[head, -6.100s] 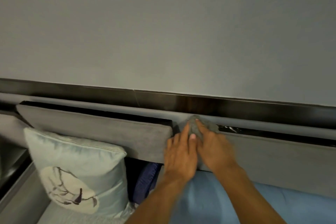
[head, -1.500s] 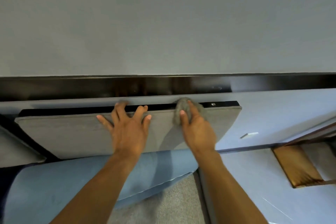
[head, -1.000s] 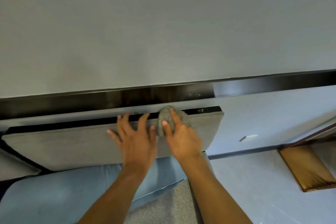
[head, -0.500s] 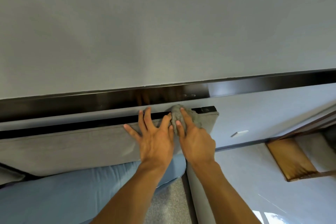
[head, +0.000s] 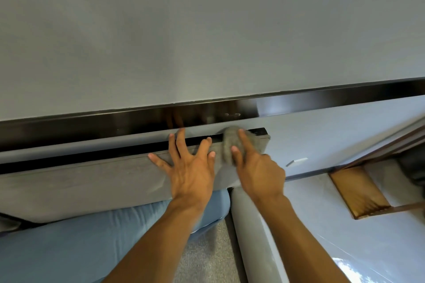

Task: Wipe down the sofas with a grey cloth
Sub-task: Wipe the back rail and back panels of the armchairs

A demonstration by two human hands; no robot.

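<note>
On my feed the grey cloth (head: 230, 142) is bunched into a wad at the right end of the sofa's grey back cushion (head: 92, 181), draped over its top edge close to the corner. The wad is longer than it is wide. Its long axis runs from the top edge down the cushion's front face, crosswise to the cushion's length.

The right hand (head: 257, 172) grips the wad from below. The forefinger is stretched up over it toward the dark glossy rail (head: 115, 124), and the thumb is against its left side; the other fingers I cannot see.

The left hand (head: 190, 172) lies flat on the cushion's face just left of the cloth, fingers spread and holding nothing. Its longest fingertips reach past the top edge and its thumb tip is right beside the wad.

Below the wrists I see the blue seat cushion (head: 69, 243) and a grey armrest (head: 248, 225).
</note>
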